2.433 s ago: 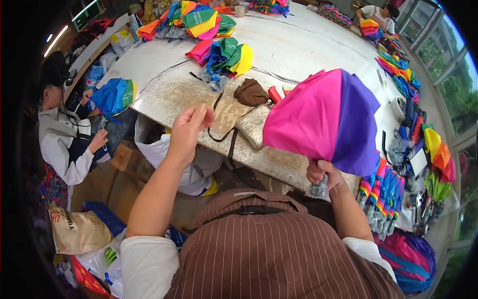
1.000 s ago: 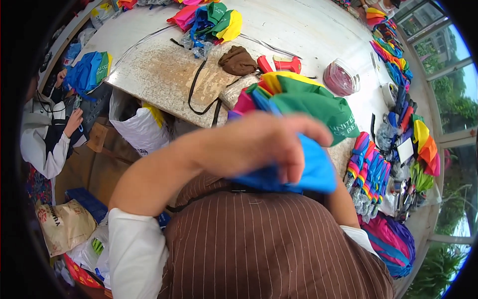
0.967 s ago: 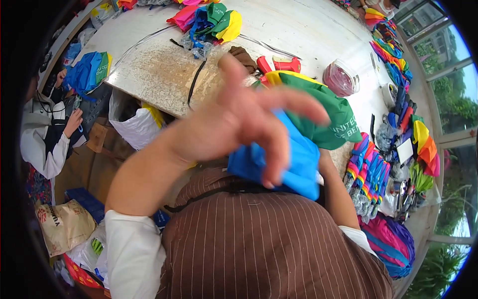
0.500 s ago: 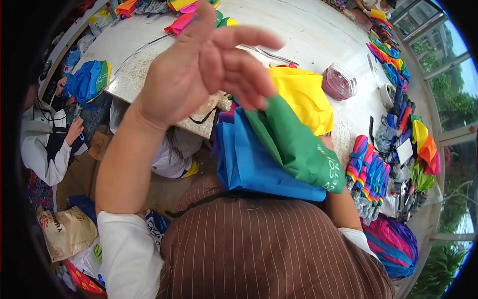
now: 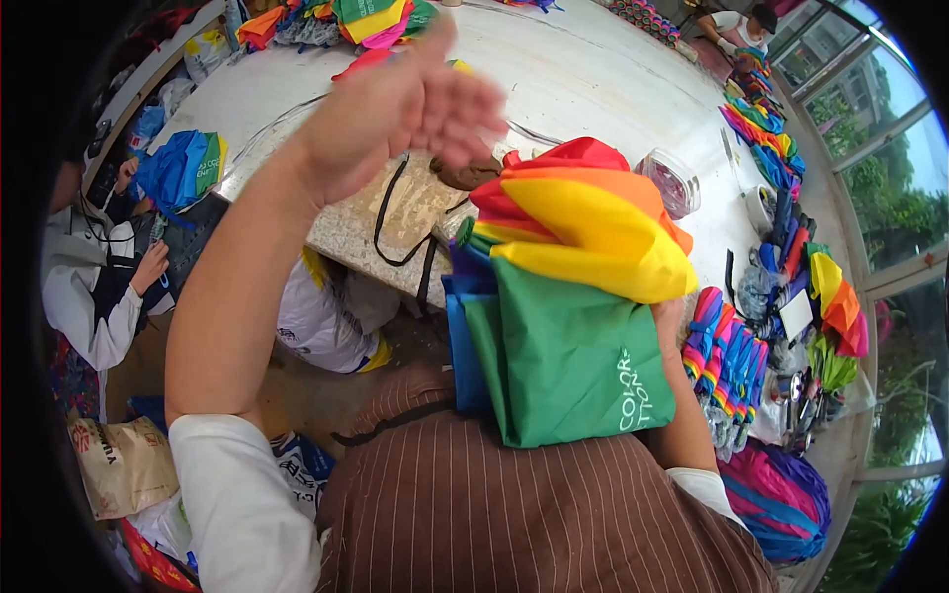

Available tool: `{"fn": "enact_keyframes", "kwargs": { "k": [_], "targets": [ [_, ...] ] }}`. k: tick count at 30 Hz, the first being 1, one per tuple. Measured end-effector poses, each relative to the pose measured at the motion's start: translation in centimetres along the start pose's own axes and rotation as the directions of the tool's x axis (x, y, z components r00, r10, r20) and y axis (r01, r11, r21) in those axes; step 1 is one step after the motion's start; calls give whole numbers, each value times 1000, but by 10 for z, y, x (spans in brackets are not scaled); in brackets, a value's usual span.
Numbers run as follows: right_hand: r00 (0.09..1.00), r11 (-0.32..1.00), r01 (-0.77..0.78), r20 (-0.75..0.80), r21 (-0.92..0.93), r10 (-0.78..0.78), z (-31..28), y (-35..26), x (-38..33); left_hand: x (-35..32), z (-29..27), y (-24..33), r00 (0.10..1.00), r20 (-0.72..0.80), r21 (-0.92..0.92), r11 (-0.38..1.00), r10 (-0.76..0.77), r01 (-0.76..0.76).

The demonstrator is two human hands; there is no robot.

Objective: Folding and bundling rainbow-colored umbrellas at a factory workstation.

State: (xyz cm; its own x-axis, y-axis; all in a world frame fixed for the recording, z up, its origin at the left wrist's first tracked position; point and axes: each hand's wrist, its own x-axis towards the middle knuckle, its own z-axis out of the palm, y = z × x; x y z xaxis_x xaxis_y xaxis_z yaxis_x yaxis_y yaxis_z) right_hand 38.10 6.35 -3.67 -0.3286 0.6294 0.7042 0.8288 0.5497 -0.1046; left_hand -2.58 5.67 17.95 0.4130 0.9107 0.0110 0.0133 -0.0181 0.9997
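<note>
1. We had the left hand (image 5: 410,104) raised high over the bench (image 5: 593,79), its grip open, fingers loosely spread and blurred, holding nothing.
2. The rainbow umbrella (image 5: 568,296) hung folded in front of our chest, just above the brown striped apron (image 5: 514,524), with red, orange and yellow panels on top and green and blue ones draped below.
3. Our right hand (image 5: 669,318) sat behind the umbrella's right edge, mostly hidden by the fabric; it looked to be holding the umbrella, but we could not tell how the grip was set.
4. On the bench beyond the umbrella lay a black strap (image 5: 390,212) on a speckled slab, and a clear plastic tub (image 5: 670,180) stood near the canopy's right side.
5. A row of folded rainbow umbrellas (image 5: 727,351) lay just beside our right forearm.
6. At far left, another person (image 5: 94,267) in white sleeves sat well apart from us.
</note>
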Motion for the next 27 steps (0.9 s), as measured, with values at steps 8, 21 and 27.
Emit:
{"fn": "enact_keyframes", "kwargs": {
  "k": [8,21,27],
  "targets": [
    [960,997,83,270,-5,-79,-29,-41,27,29,41,-9,923,15,-409,845,385,-346],
    [987,962,100,145,-255,-65,-34,-35,38,4,54,-69,989,145,849,512,5,-127],
    [832,939,-342,479,44,280,-33,-44,19,5,79,-73,966,201,495,834,161,-242]
  ]
}}
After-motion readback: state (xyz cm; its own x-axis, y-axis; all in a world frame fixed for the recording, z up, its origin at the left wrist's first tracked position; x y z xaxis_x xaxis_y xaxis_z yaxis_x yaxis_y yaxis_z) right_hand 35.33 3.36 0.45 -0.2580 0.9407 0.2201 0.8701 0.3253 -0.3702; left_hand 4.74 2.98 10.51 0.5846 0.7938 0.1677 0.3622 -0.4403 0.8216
